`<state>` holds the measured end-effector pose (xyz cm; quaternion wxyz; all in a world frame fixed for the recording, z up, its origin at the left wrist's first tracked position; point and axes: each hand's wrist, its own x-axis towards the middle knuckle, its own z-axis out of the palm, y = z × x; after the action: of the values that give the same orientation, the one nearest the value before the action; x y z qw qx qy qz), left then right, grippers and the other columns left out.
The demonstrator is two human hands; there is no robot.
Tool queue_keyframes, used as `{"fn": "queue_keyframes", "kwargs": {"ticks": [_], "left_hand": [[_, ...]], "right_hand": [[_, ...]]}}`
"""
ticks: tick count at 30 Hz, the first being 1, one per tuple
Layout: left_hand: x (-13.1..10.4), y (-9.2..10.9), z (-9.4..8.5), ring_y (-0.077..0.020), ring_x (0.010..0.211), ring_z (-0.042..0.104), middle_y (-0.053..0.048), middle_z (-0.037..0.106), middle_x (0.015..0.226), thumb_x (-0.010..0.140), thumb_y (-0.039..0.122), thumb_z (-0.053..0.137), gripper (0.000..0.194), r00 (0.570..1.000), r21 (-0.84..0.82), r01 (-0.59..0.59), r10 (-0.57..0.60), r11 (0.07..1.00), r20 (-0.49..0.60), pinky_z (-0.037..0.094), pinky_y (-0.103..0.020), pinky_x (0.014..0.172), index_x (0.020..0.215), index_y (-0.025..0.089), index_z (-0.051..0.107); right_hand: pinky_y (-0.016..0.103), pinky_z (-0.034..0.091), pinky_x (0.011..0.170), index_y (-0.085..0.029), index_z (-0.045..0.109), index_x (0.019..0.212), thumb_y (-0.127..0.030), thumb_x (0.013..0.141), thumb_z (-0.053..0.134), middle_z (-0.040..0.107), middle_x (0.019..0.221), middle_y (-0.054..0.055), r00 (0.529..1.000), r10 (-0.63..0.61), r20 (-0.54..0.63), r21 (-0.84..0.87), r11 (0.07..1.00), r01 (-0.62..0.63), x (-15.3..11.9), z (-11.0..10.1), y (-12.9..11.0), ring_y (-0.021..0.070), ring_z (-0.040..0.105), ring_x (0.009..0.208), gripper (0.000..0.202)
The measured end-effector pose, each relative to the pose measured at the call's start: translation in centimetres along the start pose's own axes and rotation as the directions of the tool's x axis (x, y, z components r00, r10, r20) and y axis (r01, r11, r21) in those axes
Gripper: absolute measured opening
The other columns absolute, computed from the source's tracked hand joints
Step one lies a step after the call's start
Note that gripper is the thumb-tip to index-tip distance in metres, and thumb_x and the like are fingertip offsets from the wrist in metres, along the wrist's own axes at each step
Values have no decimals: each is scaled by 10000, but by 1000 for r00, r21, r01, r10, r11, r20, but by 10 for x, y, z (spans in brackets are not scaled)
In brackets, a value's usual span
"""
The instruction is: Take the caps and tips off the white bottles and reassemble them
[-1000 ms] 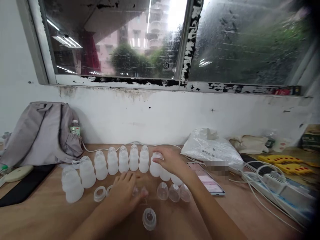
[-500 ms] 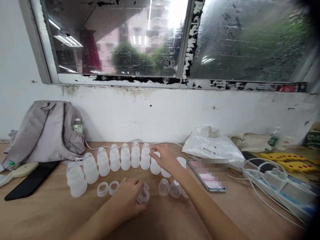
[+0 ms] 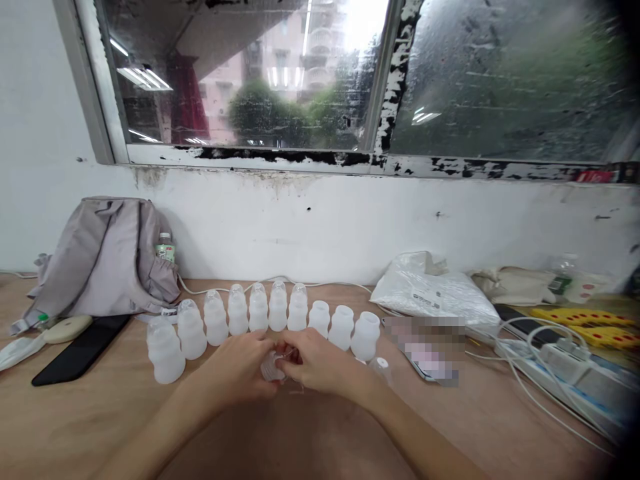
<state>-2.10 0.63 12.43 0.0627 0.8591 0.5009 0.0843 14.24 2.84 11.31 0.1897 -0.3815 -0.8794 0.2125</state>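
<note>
My left hand (image 3: 250, 365) is closed round a small clear plastic bottle top (image 3: 273, 368), low over the table. The curled fingers of my right hand (image 3: 313, 360) meet at the right side of the same top; its exact shape is partly covered. Behind both hands, frosted white baby bottles stand upright in an arc. Those from the left bottle (image 3: 165, 353) to the bottle behind my hands (image 3: 298, 310) carry clear domed caps. Three at the right, including the end bottle (image 3: 365, 339), have open necks. A loose clear dome cap (image 3: 382, 368) shows beyond my right forearm.
A phone (image 3: 425, 350) lies right of the bottles, with a white plastic bag (image 3: 433, 293) behind it. Farther right are a power strip (image 3: 565, 380) with looping cables and yellow pieces (image 3: 590, 323). At left sit a grey backpack (image 3: 107, 260) and a flat black object (image 3: 83, 350).
My right hand has come back from the right-hand bottles to meet my left at the clear top. The loose rings and most loose caps are now hidden. The view has shifted slightly.
</note>
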Motion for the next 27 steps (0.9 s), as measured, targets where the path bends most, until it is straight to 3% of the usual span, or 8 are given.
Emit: {"fn": "queue_keyframes", "kwargs": {"ticks": [4, 6, 11, 15, 20, 24, 27], "left_hand": [[0, -9, -8, -178, 740, 564, -5, 618, 783, 661, 296, 525, 249, 993, -111, -73, 82, 991, 85, 389, -239, 640, 886, 222, 604], [1, -17, -6, -181, 739, 564, -4, 624, 787, 654, 283, 529, 255, 991, -107, -71, 82, 992, 103, 387, -240, 634, 890, 222, 604], [9, -44, 17, -219, 819, 565, -57, 609, 887, 638, 241, 514, 306, 990, 36, 48, -52, 998, 130, 403, -266, 653, 935, 188, 562], [14, -53, 33, -206, 824, 569, -40, 606, 900, 665, 273, 515, 304, 981, -10, -9, 11, 1000, 193, 415, -272, 696, 963, 211, 524], [18, -55, 43, -230, 895, 546, -57, 591, 988, 667, 241, 520, 295, 981, 72, -46, 32, 996, 189, 409, -317, 768, 959, 202, 526], [19, -59, 50, -241, 909, 542, -73, 581, 1003, 672, 227, 503, 306, 972, 105, -42, 17, 994, 232, 421, -329, 761, 975, 194, 520], [19, -61, 54, -243, 906, 547, -83, 577, 1006, 681, 229, 487, 306, 970, 124, -29, -2, 992, 242, 428, -336, 751, 982, 189, 520]], "right_hand": [[208, 328, 540, -167, 547, 741, -131, 752, 427, 560, 666, -2, 998, -59, 7, -77, 995, 60, -1, -5, -2, 102, 474, 598, 125], [209, 338, 562, -174, 550, 781, -126, 752, 431, 571, 712, 3, 998, -58, 6, -79, 995, 58, -3, -12, -1, 106, 487, 629, 132], [246, 368, 615, -188, 552, 842, -125, 694, 502, 594, 807, 34, 989, 145, -30, -213, 966, -148, -5, -23, 20, 157, 535, 733, 168], [281, 388, 598, -210, 581, 737, -91, 642, 556, 608, 742, 48, 965, 262, 7, -341, 908, -244, -1, -10, 39, 199, 561, 713, 154], [321, 413, 689, -210, 629, 681, -52, 650, 564, 633, 711, 57, 941, 325, 98, -477, 845, -243, 1, 6, 36, 221, 594, 744, 174], [365, 382, 782, -131, 655, 774, -17, 674, 502, 652, 838, 128, 920, 364, 145, -629, 752, -198, 3, 8, 29, 263, 578, 892, 216], [384, 363, 810, -94, 648, 844, -18, 673, 483, 645, 902, 159, 905, 390, 173, -655, 731, -190, 5, 9, 27, 272, 563, 932, 249]]}}
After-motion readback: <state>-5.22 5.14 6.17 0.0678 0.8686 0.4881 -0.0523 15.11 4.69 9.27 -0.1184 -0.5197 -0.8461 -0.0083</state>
